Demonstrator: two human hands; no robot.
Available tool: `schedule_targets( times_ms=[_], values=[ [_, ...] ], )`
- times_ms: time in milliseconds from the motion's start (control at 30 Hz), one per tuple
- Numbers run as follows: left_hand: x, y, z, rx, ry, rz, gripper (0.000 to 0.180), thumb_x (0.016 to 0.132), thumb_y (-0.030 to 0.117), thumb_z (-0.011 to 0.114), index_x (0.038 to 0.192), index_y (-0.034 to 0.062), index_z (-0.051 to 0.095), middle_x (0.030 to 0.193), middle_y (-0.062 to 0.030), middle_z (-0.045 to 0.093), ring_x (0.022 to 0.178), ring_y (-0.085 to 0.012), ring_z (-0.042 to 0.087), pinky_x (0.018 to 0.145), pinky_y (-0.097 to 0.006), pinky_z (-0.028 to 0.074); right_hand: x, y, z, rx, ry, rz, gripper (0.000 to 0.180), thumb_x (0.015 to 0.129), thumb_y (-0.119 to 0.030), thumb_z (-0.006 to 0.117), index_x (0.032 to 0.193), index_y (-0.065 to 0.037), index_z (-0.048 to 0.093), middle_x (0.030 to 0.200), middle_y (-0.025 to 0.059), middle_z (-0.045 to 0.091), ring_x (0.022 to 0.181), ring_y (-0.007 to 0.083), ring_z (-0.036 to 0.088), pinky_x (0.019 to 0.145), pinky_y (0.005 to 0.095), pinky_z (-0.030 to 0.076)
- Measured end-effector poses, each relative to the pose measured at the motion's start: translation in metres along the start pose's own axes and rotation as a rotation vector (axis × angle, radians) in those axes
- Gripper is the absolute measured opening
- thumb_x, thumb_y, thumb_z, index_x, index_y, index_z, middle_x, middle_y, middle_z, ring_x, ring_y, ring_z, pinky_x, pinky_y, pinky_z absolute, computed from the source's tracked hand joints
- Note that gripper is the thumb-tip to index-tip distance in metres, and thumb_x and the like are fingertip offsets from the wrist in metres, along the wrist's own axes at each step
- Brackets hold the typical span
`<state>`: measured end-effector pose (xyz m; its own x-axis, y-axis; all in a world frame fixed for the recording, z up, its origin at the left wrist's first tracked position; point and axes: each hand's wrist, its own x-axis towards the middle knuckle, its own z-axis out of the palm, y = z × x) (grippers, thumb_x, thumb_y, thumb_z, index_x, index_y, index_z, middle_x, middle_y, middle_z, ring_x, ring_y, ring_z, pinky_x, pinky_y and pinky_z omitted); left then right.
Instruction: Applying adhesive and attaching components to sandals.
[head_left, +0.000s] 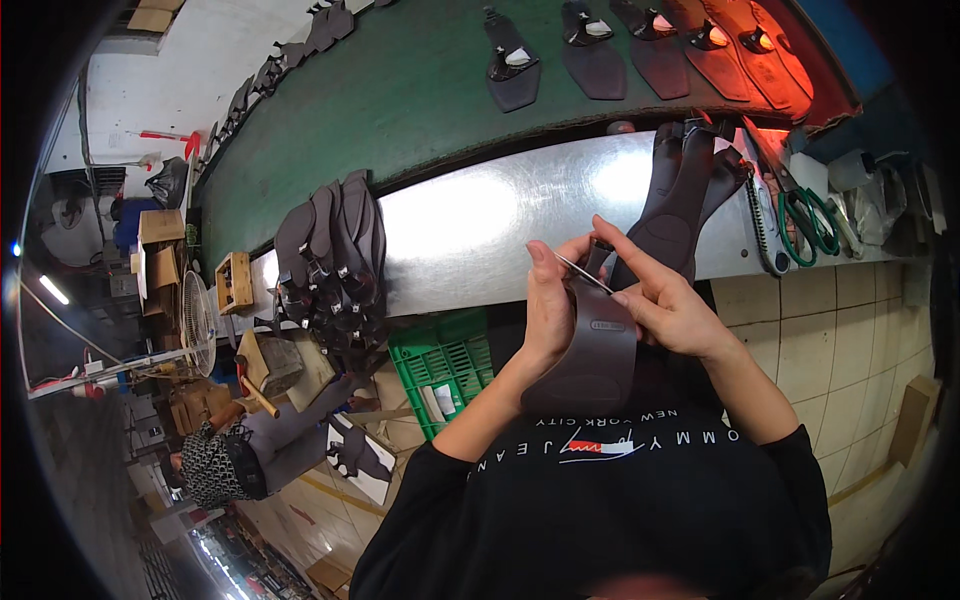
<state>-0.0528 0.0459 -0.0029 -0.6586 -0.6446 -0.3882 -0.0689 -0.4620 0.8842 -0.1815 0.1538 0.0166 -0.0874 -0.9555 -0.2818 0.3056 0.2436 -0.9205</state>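
Close to my chest I hold a dark brown shoe sole [588, 355], its broad rounded end hanging down toward me. My left hand [552, 305] grips its left side, thumb pointing up. My right hand [665, 300] pinches its right edge near the narrow upper end, with the index finger stretched over the top. Between the hands runs a thin pale, shiny strip [583, 272]; whether it is a tool or part of the piece I cannot tell. Just beyond my right hand, several similar dark soles [675, 200] lie stacked on the metal ledge.
Soles with black heels [512, 75] stand on the green belt [400, 110] beyond the metal ledge [460, 220]. A pile of soles [335, 240] lies at left. Green-handled scissors [810, 225] lie right. A green crate [440, 360] stands below; another person [225, 460] is at lower left.
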Motion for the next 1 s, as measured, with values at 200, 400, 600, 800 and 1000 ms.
schedule_targets(
  times_ms=[200,400,600,800,1000],
  values=[
    [-0.003,0.008,0.001,0.379,-0.033,0.367,0.099,0.085,0.078,0.011,0.115,-0.0024,0.06,0.093,-0.0034,0.056,0.074,-0.0109,0.05,0.069,-0.025,0.042,-0.001,0.007,0.003,0.174,-0.017,-0.056,0.062,0.092,-0.004,0.049,0.148,-0.016,0.026,0.059,-0.0054,0.044,0.051,0.0027,0.038,0.048,0.0184,0.032],
    [-0.004,-0.001,-0.005,0.419,-0.02,0.444,0.093,0.09,0.072,0.014,0.11,-0.0056,0.061,0.095,-0.0042,0.057,0.073,-0.0116,0.05,0.068,-0.025,0.041,0.004,0.023,0.003,0.213,-0.01,-0.181,0.051,0.094,-0.003,0.048,0.143,-0.011,0.038,0.063,-0.0047,0.047,0.054,0.0029,0.039,0.05,0.0183,0.033],
    [-0.009,0.004,0.001,0.367,-0.002,0.388,0.087,0.092,0.068,0.02,0.107,-0.0072,0.062,0.088,-0.0059,0.057,0.07,-0.0119,0.051,0.065,-0.025,0.04,0.004,0.021,0.008,0.231,0.044,-0.22,0.045,0.093,-0.001,0.048,0.138,-0.008,0.045,0.068,-0.0037,0.05,0.055,0.0034,0.039,0.052,0.018,0.033],
    [-0.005,-0.005,0.003,0.276,0.025,0.454,0.056,0.095,0.041,0.033,0.092,-0.0077,0.06,0.076,-0.0091,0.053,0.07,-0.0166,0.049,0.063,-0.03,0.036,0.006,0.026,0.008,0.246,0.087,-0.218,0.043,0.092,0.001,0.047,0.134,-0.008,0.05,0.072,-0.0021,0.054,0.056,0.0034,0.04,0.051,0.0181,0.035],
    [-0.001,-0.022,-0.003,0.281,0.036,0.422,0.056,0.093,0.042,0.032,0.091,-0.0069,0.059,0.079,-0.0096,0.053,0.072,-0.0168,0.049,0.065,-0.03,0.036,0.007,0.029,0.006,0.262,0.104,-0.21,0.042,0.092,0.0,0.048,0.133,-0.009,0.051,0.072,-0.001,0.055,0.056,0.0024,0.041,0.05,0.0173,0.035]
  ],
)
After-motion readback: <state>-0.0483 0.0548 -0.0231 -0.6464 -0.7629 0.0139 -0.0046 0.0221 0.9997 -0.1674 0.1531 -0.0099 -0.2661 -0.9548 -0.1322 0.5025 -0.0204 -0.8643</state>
